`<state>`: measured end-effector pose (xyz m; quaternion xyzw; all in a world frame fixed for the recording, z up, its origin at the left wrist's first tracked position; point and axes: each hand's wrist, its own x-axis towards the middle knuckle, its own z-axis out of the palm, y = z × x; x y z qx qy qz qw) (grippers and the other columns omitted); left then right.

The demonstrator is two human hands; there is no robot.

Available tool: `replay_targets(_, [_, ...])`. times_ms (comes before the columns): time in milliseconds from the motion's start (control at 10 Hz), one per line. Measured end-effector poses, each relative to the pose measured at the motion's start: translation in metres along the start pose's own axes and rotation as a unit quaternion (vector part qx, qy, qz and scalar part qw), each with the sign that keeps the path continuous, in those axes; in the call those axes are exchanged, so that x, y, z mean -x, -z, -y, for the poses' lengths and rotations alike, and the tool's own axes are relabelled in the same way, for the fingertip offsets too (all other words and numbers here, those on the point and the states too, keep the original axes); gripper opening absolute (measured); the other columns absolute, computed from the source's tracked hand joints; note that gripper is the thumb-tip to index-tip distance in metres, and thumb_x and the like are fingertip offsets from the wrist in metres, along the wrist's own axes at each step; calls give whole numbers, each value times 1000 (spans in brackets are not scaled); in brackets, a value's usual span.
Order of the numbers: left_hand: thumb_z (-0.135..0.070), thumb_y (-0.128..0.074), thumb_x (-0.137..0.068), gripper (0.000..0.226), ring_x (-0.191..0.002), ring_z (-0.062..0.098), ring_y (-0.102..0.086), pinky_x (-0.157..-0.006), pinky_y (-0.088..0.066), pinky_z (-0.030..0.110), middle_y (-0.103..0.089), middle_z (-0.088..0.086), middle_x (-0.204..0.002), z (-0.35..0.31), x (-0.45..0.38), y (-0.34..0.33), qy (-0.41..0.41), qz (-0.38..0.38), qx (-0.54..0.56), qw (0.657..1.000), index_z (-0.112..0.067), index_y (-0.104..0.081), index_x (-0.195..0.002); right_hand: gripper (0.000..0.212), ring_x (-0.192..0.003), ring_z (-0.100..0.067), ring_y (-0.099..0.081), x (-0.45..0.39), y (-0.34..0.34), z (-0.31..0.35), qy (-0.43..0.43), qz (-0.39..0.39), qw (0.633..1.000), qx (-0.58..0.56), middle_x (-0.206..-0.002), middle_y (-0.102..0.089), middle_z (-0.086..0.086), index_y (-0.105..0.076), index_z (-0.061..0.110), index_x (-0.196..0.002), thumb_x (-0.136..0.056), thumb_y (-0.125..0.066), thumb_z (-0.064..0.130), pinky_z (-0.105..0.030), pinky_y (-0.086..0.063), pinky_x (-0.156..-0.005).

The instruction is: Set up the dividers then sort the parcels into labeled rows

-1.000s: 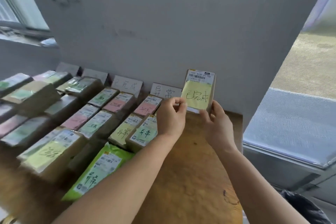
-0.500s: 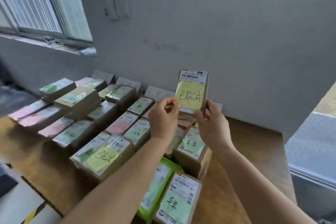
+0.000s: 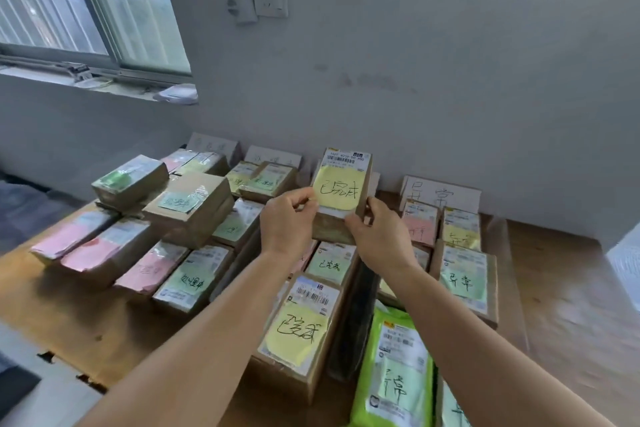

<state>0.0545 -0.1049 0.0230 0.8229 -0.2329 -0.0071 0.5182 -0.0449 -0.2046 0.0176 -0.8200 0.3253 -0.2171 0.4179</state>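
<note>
Nearest the person, a green plastic parcel (image 3: 394, 371) lies flat, its lower end cut off by the frame edge. Beside it on the left lies a brown parcel with a yellow note (image 3: 299, 331); a dark strip between the two is too shadowed to identify.

The wooden bench (image 3: 568, 298) shows bare surface along its right side, and a narrower bare band runs along its near left edge, with the floor below. The remaining surface carries parcels in rows running toward the wall, some stacked two high on the left.

Above the middle rows both hands hold the held parcel (image 3: 341, 199) upright, clear of the parcels beneath. The left hand (image 3: 287, 222) pinches its left edge between thumb and fingers. The right hand (image 3: 379, 236) grips its lower right corner, fingers curled behind. Its yellow note faces the camera; its lower part is partly covered by the hands.

Behind it, white label cards lean against the wall. The right-hand card (image 3: 440, 192) is legible; the cards further left are faint and partly blocked. One appears to stand behind the held parcel, mostly hidden.

A window (image 3: 86, 7) sits upper left.
</note>
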Motion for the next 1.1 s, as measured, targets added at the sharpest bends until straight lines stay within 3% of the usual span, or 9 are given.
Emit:
replay_targets(100, [-17,-59,-92,14,-86,14,-64,-83,-53,30,-72,-3,-99,20,-13,7,18,46,-12,999,-20,-73,-93,34,-74,-5,-55,-7,-22,3,-26,19,999,15,-110,-65,3,-53,17,-125,-95,-54,32,-15,-38,-51])
replay_targets(200, [-16,-55,-94,26,-58,14,-52,-54,-45,22,-67,-1,-72,42,-23,6,34,80,-25,996,-21,-61,-69,37,-73,-5,-56,-12,-37,1,-53,37,997,35,-112,-65,1,-51,18,-128,-95,-56,31,-15,-39,-50])
replay_targets(300, [-15,-54,-94,31,-46,7,-40,-41,-31,11,-50,-10,-54,58,-28,2,50,118,-40,991,-16,-57,-62,43,-77,-8,-55,-17,-48,-4,-66,52,995,61,-119,-63,-2,-47,17,-134,-94,-56,31,-15,-39,-50])
replay_targets(400, [-12,-53,-93,29,-49,8,-43,-40,-31,11,-55,-3,-58,70,-31,-3,63,140,-45,987,-11,-58,-64,43,-77,-10,-56,-20,-57,-10,-79,61,992,81,-117,-64,-3,-49,15,-133,-94,-58,29,-16,-39,-49])
replay_targets(500, [-14,-54,-93,21,-68,12,-59,-51,-42,15,-69,3,-81,75,-32,-5,62,149,-63,985,-8,-69,-79,46,-79,-10,-57,-22,-63,-16,-79,67,990,93,-118,-65,-1,-47,17,-136,-93,-59,28,-16,-42,-53])
replay_targets(700, [-18,-54,-94,19,-71,10,-62,-41,-36,9,-68,-3,-88,78,-37,-10,46,172,-99,979,-19,-68,-82,49,-84,-10,-57,-24,-67,-25,-74,72,989,108,-122,-64,0,-43,18,-140,-93,-57,26,-15,-42,-54])
replay_targets(900, [-23,-49,-96,16,-75,14,-62,-48,-38,18,-66,-1,-95,78,-38,-13,27,185,-157,970,-19,-65,-95,50,-87,-12,-55,-26,-64,-27,-64,91,985,129,-126,-60,-2,-38,17,-143,-96,-53,28,-15,-38,-53])
replay_targets(1000, [-29,-48,-96,17,-74,17,-63,-52,-43,25,-63,0,-99,76,-35,-10,-5,205,-210,956,-19,-61,-102,59,-104,-19,-59,-24,-61,-27,-54,104,982,148,-135,-54,-1,-26,19,-148,-96,-51,32,-18,-40,-60])
replay_targets(1100, [-34,-52,-94,29,-94,19,-60,-68,-49,33,-57,-2,-115,69,-33,-7,-36,205,-272,939,-21,-55,-120,62,-118,-22,-53,-26,-53,-28,-25,95,978,186,-138,-51,1,-27,24,-146,-92,-54,39,-29,-49,-82])
